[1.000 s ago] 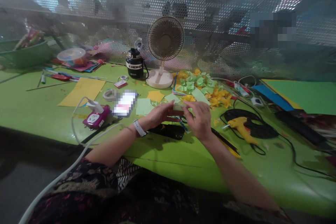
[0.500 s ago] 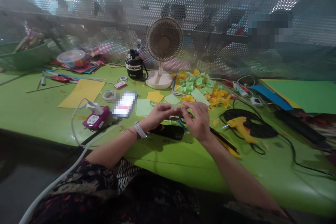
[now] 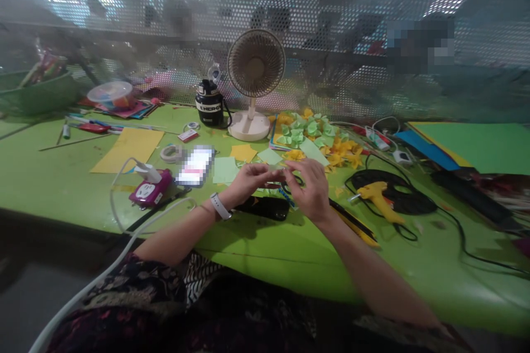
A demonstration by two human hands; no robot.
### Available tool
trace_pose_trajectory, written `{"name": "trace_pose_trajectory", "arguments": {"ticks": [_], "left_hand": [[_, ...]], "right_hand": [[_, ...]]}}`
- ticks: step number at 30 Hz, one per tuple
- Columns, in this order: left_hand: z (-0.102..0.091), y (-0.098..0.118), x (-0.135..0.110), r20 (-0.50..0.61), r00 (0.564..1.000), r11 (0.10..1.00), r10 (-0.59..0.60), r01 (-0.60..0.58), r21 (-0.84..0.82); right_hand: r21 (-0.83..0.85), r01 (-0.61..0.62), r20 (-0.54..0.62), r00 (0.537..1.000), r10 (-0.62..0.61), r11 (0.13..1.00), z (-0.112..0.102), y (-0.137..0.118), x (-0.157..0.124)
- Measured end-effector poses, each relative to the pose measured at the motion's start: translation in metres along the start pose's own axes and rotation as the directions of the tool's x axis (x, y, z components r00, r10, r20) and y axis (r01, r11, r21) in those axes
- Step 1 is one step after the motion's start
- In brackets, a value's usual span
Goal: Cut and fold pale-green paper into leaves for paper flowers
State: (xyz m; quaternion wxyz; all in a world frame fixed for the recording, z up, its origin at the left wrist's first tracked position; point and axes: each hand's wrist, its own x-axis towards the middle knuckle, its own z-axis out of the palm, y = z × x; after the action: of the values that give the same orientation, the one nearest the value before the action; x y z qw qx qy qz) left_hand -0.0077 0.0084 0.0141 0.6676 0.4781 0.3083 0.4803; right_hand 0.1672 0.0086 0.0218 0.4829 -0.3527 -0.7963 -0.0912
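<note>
My left hand [image 3: 250, 180] and my right hand [image 3: 311, 188] meet above the green table [image 3: 62, 176], fingers pinched together on a small pale green piece of paper [image 3: 278, 169] held between them. A white watch sits on my left wrist [image 3: 218, 205]. Just below the hands lies a black flat case [image 3: 265, 207]. Behind them are light green paper squares [image 3: 226, 169] and a pile of folded green and yellow paper pieces [image 3: 314, 135].
A small fan [image 3: 254, 83] and a black mug [image 3: 209, 105] stand at the back. A yellow glue gun [image 3: 376, 198] with black cable lies right. A phone [image 3: 194, 164], tape roll [image 3: 171, 152], magenta power plug [image 3: 149, 190], yellow sheet [image 3: 128, 149] and coloured card stacks [image 3: 467, 146] surround.
The paper piece between my fingers looks flatter and thinner than a second ago. Both hands stay in nearly the same spot; the view has shifted slightly.
</note>
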Motion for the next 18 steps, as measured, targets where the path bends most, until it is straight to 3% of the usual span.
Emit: {"name": "trace_pose_trajectory", "arguments": {"ticks": [3, 6, 9, 11, 13, 18], "left_hand": [[-0.001, -0.001, 0.000, -0.018, 1.000, 1.000, 0.017, -0.017, 0.021], [-0.001, -0.001, 0.000, -0.036, 0.998, 0.999, 0.049, -0.048, 0.024], [0.000, -0.001, 0.000, -0.049, 0.997, 0.998, 0.064, -0.063, 0.029], [0.001, 0.000, 0.000, -0.052, 0.996, 0.997, 0.068, -0.066, 0.036], [0.002, 0.000, -0.001, -0.057, 0.996, 0.997, 0.069, -0.066, 0.042], [0.002, 0.001, -0.001, -0.069, 0.996, 0.996, 0.058, -0.053, 0.066]], "right_hand": [[0.059, -0.058, -0.027, 0.998, 0.060, 0.997, -0.002, -0.002, 0.002], [0.158, -0.245, -0.027, 0.967, 0.253, 0.956, -0.007, -0.004, 0.007], [0.261, -0.453, 0.164, 0.891, 0.423, 0.853, -0.011, -0.005, 0.011], [0.296, -0.527, 0.299, 0.843, 0.447, 0.797, -0.010, -0.006, 0.012], [0.305, -0.535, 0.332, 0.835, 0.439, 0.788, -0.009, -0.006, 0.011], [0.315, -0.483, 0.290, 0.869, 0.401, 0.817, -0.006, -0.004, 0.008]]}}
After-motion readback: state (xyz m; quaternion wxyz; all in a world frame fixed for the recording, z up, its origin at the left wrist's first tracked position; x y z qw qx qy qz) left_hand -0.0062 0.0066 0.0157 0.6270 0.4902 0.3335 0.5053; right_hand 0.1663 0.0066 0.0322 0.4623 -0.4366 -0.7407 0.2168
